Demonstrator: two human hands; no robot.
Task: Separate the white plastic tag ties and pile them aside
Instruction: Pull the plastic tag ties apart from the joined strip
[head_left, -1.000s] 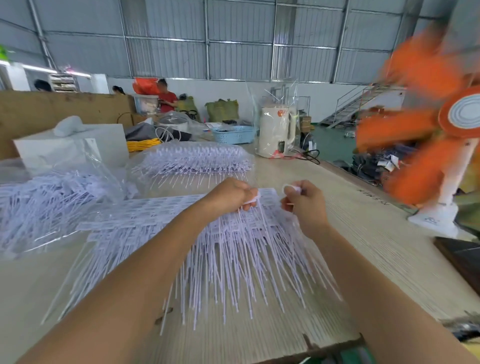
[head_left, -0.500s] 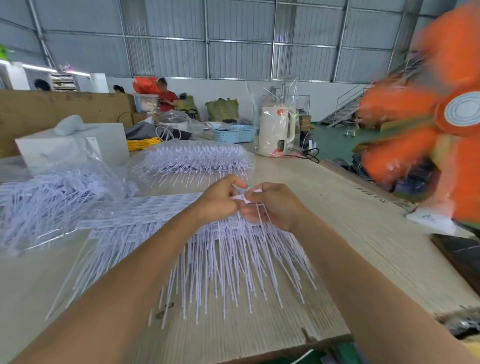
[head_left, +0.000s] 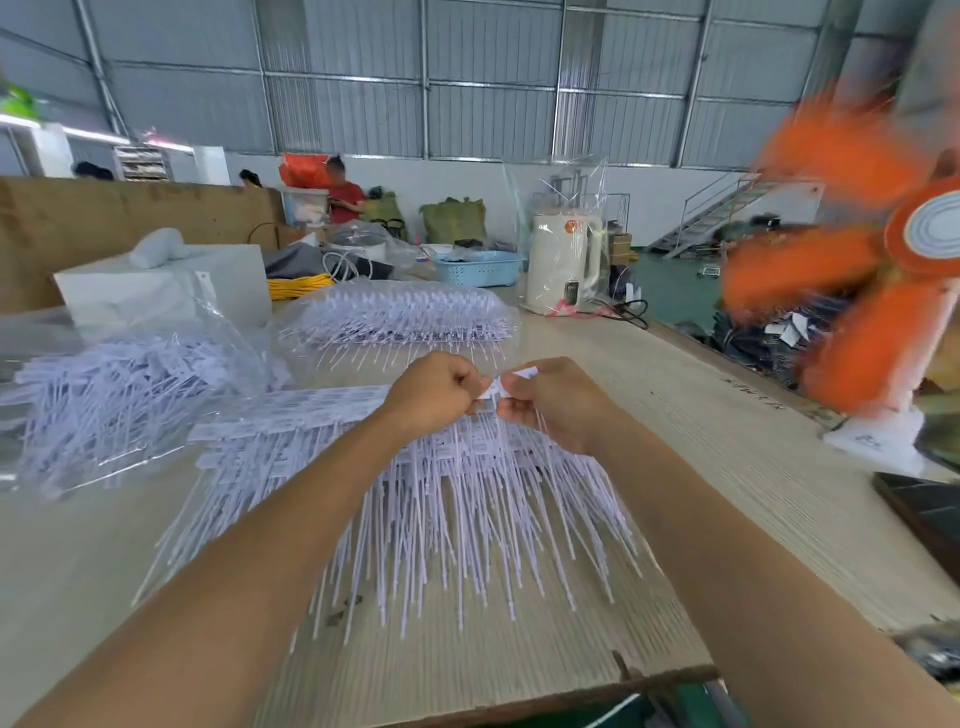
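Observation:
A wide sheet of joined white plastic tag ties (head_left: 441, 499) lies on the wooden table (head_left: 727, 467), its thin tails fanning toward me. My left hand (head_left: 431, 395) grips the top strip of the sheet with curled fingers. My right hand (head_left: 550, 402) pinches a white tag head (head_left: 522, 375) at the sheet's right end, with a few tails hanging under its fingers. The two hands nearly touch above the sheet's far edge. A loose heap of separated ties (head_left: 119, 395) sits in clear plastic at the left.
Another bagged bundle of ties (head_left: 405, 317) lies behind the hands. A white box (head_left: 166, 291), a blue basket (head_left: 480, 267) and a white kettle (head_left: 563, 265) stand further back. An orange fan (head_left: 857, 291) spins at the right on a white base. The table's front edge is close.
My right hand moved in from the right to meet the left hand, then shifted slightly right again, now pinching a tag head. The left hand stayed on the strip.

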